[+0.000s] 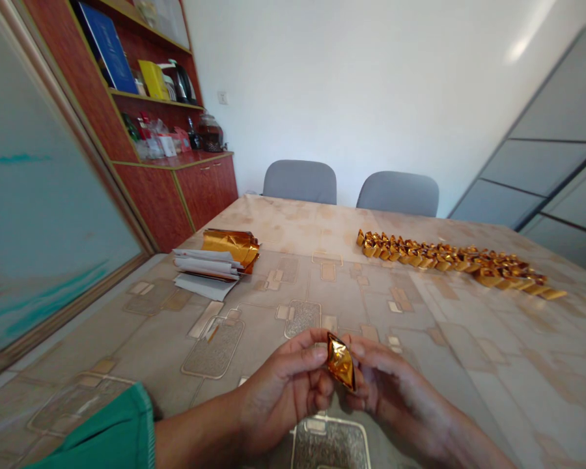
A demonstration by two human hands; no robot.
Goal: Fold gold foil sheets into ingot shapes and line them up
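Observation:
A small folded piece of shiny gold foil paper (340,362), pointed at both ends, is held between my two hands above the near part of the table. My left hand (293,374) pinches its left side, thumb and fingers closed on it. On its other side my right hand (383,371) grips it with the thumb and bent fingers. At the back right, long rows of similar gold folded pieces (439,255) stand close together. A stack of gold foil sheets (230,245) lies at the back left, with white-backed sheets (208,268) beside it.
The table (264,312) has a patterned cover. Two grey chairs (300,181) (398,193) stand beyond its far edge, before a white wall. A red-brown cabinet (208,185) with bottles and a kettle is at the left. Grey panels (542,163) rise at the right.

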